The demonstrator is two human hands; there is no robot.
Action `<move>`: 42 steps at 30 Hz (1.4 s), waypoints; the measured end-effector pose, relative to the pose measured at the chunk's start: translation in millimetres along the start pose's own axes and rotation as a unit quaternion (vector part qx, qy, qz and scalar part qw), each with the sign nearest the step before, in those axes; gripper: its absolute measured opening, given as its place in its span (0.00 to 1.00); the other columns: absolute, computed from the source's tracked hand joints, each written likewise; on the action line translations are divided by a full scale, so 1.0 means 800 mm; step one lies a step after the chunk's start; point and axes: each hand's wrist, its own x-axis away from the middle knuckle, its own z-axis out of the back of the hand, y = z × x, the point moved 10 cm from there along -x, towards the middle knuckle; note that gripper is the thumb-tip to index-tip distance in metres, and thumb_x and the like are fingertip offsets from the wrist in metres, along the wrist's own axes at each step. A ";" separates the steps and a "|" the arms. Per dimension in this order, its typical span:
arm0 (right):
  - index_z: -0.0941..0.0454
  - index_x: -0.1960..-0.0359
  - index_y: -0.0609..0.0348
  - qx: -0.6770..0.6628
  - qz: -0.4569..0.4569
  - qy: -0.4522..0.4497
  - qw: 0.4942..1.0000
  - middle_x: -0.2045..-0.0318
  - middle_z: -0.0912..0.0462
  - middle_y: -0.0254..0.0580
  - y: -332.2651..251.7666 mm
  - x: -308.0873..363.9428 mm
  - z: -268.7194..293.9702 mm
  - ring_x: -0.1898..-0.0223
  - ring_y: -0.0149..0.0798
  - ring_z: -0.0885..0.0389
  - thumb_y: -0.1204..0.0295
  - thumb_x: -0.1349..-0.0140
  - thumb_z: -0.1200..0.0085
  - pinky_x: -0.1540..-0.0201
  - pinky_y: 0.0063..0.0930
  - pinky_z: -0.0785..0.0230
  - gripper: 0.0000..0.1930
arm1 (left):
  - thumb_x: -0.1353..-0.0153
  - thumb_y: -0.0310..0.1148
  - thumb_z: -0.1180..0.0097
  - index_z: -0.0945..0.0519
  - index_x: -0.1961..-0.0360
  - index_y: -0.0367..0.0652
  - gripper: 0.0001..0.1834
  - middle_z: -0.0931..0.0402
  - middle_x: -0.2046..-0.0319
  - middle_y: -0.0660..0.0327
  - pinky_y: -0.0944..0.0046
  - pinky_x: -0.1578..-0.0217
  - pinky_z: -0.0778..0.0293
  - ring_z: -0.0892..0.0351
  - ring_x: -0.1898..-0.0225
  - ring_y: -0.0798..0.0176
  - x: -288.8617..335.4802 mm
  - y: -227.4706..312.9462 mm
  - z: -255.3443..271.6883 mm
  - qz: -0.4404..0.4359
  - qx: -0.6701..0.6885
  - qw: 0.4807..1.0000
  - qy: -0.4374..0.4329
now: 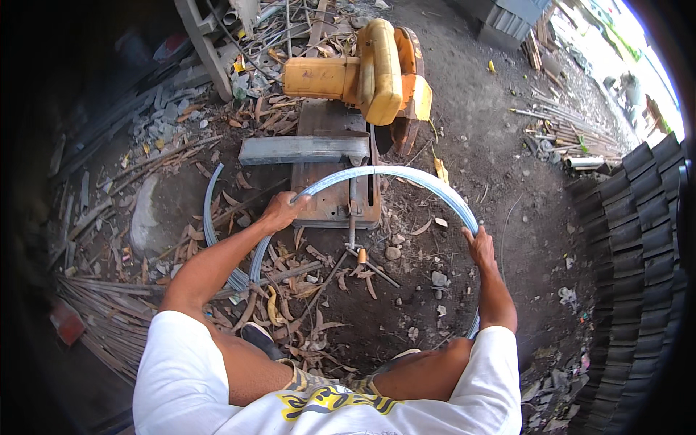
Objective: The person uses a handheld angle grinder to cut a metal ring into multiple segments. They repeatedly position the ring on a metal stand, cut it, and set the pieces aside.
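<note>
Dark soil (399,308) spans lower centre; the right hand (481,248), right of centre, and left hand (284,212), left of centre, curl fingers round a bluish wire bundle (417,175) arching mid-frame, below a yellow saw (381,69) at top.

Dark dirt floor (464,80), leaf-strewn; bright daylight (641,29) upper right.

Lettering in view. The chest of the white shirt (181,366) carries a bold print (337,402) in yellow with dark outlines, partly folded; its characters cannot be read with certainty. On the side of the yellow motor housing (319,78), small dark marks (330,75) appear, too faint to tell as lettering or wear. No legible text shows elsewhere.
</note>
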 end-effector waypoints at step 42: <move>0.21 0.49 0.60 -0.057 -0.047 0.035 0.997 0.59 0.18 0.63 0.094 0.165 -0.001 0.53 0.61 0.19 0.56 0.32 0.45 0.50 0.51 0.28 0.21 | 0.42 0.67 0.41 0.20 0.71 0.38 0.35 0.23 0.77 0.62 0.61 0.70 0.27 0.24 0.76 0.65 -0.146 -0.051 0.043 0.070 0.070 0.993 0.070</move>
